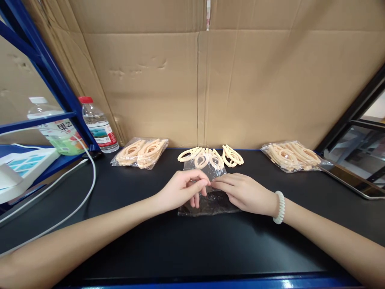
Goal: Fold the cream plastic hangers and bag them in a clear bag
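Observation:
A clear plastic bag [207, 206] lies flat on the black table in front of me. My left hand [183, 188] is over its left half, thumb and index finger pinched at the film, the other fingers curled beneath. My right hand [248, 192], wearing a pale coiled band on the wrist, comes from the right with its fingers together on the film; its thumb is hidden. The fingertips of both hands nearly meet. Just beyond are several loose cream loop-shaped plastic pieces [217, 159], like folded hangers; the bag's far end overlaps the middle ones.
Filled clear packs of the same pieces lie at the back left [141, 153] and back right [293, 156]. Beyond the left pack stands a red-capped water bottle [100, 130]. A white cable [94, 176] loops over the left side. A cardboard wall [150, 80] closes the back.

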{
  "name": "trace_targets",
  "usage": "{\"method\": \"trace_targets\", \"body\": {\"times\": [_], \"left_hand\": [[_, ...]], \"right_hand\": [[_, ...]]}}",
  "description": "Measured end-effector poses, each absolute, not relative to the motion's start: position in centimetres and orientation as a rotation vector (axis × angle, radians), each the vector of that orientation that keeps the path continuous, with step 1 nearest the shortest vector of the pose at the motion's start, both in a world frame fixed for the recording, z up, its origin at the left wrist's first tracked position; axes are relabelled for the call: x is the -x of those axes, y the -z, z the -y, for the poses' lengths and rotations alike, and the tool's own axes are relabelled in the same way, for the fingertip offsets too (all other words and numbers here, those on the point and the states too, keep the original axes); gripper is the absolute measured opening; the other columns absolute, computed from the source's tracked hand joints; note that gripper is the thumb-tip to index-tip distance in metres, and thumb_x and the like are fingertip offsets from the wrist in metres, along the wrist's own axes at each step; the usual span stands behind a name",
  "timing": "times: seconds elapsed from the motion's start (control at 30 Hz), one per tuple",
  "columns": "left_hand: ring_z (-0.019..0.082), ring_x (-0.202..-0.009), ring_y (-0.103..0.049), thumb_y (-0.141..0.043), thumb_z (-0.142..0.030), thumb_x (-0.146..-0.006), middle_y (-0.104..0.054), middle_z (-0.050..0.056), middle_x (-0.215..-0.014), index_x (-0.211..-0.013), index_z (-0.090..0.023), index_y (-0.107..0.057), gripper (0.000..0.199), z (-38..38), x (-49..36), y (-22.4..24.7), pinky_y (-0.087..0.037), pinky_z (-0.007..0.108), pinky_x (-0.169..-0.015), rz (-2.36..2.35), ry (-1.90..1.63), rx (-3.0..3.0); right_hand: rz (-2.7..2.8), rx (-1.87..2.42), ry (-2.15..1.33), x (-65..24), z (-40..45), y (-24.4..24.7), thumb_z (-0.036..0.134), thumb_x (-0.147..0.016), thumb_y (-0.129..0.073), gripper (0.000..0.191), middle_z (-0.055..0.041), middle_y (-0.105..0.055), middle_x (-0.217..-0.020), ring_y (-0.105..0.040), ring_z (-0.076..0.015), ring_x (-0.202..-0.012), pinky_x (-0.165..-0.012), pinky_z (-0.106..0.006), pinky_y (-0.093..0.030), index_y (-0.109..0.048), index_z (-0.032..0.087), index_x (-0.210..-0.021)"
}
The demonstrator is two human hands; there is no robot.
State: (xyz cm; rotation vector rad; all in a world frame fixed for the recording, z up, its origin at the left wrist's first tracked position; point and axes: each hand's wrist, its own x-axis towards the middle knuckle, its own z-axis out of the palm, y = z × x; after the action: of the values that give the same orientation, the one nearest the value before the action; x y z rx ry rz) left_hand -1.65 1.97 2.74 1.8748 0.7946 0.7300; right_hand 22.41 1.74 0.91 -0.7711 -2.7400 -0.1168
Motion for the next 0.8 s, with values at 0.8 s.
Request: {"method": "trace_targets", "body": {"times": [0.8], "left_hand": [[0.019,-0.105,-0.060,-0.036,0.003,-0.081,-0.059,0.011,-0.118,-0.102,-0.017,-0.051,0.033,-2.3,1.8,0.3,-0.053,0.030,-0.084,-0.650,-0.922,-2.977]], "right_hand": [[2.362,0.595,-0.024,-23.4,-3.1,-1.4,0.022,-0.095,-0.044,0.018,-0.0092,-0.061,-0.103,-0.058,-0.0214,-0.096,-0.084,-0.037,-0.051,-0.055,0.017,-0.109]]}}
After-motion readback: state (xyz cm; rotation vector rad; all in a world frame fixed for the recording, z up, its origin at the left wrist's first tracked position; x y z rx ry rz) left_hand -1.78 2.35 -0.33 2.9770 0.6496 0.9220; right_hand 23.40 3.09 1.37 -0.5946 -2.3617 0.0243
